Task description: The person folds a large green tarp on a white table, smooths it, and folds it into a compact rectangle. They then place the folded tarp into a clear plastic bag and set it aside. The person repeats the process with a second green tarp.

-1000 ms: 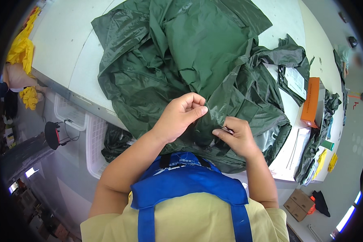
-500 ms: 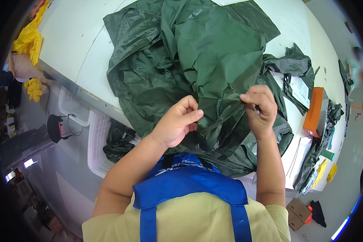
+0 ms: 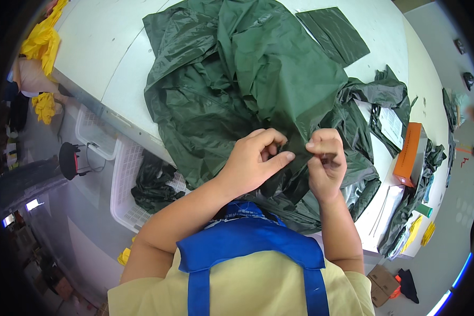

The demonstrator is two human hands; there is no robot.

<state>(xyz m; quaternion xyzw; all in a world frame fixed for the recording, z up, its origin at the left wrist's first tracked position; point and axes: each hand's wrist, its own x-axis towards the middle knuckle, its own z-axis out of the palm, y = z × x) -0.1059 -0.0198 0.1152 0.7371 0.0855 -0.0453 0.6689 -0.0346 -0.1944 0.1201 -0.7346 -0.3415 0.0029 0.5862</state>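
A large dark green rain garment (image 3: 284, 68), thin and shiny, lies crumpled over the white table and hangs toward my body at the near edge. My left hand (image 3: 255, 160) pinches a fold of it between thumb and fingertips near the middle. Close by on the right, my right hand (image 3: 327, 163) grips the same cloth, with its fingers curled. Only a narrow strip of fabric separates the two hands. What exactly lies between the fingertips is partly hidden.
A flat folded green piece (image 3: 334, 34) lies at the back of the white table (image 3: 97, 58). Rightward are an orange box (image 3: 408, 152) and more green cloth. White plastic baskets (image 3: 122, 195) stand below the left edge. A person with yellow cloth (image 3: 42, 45) is at far left.
Both hands have come closer together, the left moving right and the right moving left and slightly nearer me. The cloth between them has bunched up.
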